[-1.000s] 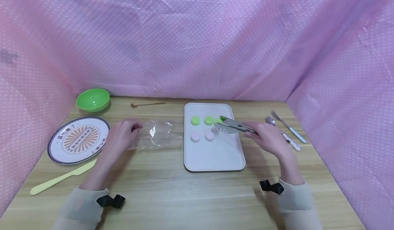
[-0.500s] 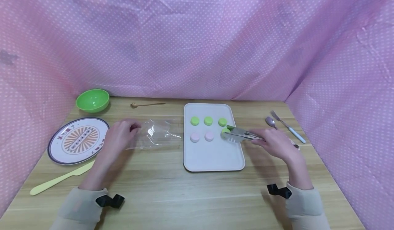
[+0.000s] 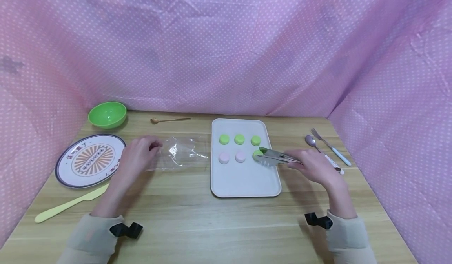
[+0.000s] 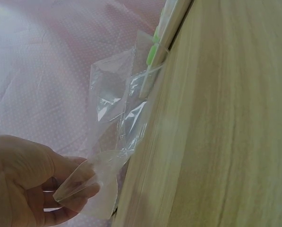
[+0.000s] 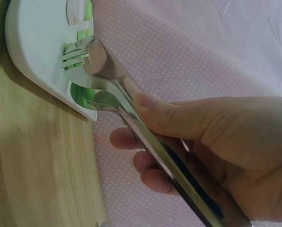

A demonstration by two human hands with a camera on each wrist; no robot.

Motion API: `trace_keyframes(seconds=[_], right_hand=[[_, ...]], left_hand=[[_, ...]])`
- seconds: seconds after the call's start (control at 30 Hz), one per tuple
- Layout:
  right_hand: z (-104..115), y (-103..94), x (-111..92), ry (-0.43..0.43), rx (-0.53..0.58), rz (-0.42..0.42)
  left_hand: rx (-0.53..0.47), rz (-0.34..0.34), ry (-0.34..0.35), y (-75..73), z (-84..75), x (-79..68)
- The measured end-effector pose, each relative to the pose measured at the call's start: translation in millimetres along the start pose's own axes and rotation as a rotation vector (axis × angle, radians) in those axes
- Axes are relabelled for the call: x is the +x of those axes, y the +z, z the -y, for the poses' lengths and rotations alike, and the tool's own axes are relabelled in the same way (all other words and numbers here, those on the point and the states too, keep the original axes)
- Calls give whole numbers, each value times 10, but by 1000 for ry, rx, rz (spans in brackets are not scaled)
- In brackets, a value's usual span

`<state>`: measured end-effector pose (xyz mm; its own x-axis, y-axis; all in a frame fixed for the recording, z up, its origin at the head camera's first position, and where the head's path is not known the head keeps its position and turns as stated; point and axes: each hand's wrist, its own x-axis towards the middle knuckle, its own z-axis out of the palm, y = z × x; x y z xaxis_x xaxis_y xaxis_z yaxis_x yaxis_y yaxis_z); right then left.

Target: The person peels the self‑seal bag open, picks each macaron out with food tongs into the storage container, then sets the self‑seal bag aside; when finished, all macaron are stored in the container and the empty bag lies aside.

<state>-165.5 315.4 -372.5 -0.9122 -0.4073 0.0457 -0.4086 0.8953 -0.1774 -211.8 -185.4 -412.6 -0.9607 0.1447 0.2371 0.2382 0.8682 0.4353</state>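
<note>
In the head view, my right hand (image 3: 312, 164) grips metal serving tongs (image 3: 279, 157) over the right side of a white tray (image 3: 243, 183). The tong tips stand around a green macaron (image 3: 257, 154); in the right wrist view the forked blade (image 5: 77, 59) partly hides it. Beside it are two pale pink macarons (image 3: 224, 158). Behind these runs a row of three green macarons (image 3: 239, 139). My left hand (image 3: 137, 154) pinches the near end of a clear plastic bag (image 4: 117, 104), which stretches along the table toward the tray.
On the left are a patterned plate (image 3: 93, 160), a green bowl (image 3: 107, 115) and a yellow knife (image 3: 70, 204). A wooden stick (image 3: 171, 120) lies at the back. A spoon (image 3: 310, 141) and a fork (image 3: 330, 144) lie right of the tray, near my right hand.
The tongs moved right and toward me, from the back row's right-hand green macaron to the one in the row before it. The left hand and bag stayed nearly still.
</note>
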Motion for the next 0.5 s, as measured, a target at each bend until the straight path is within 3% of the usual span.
trace_keyframes(seconds=[0.5], right_hand=[[-5, 23, 26, 4, -18, 15]], left_hand=[[0, 49, -10, -8, 6, 1]])
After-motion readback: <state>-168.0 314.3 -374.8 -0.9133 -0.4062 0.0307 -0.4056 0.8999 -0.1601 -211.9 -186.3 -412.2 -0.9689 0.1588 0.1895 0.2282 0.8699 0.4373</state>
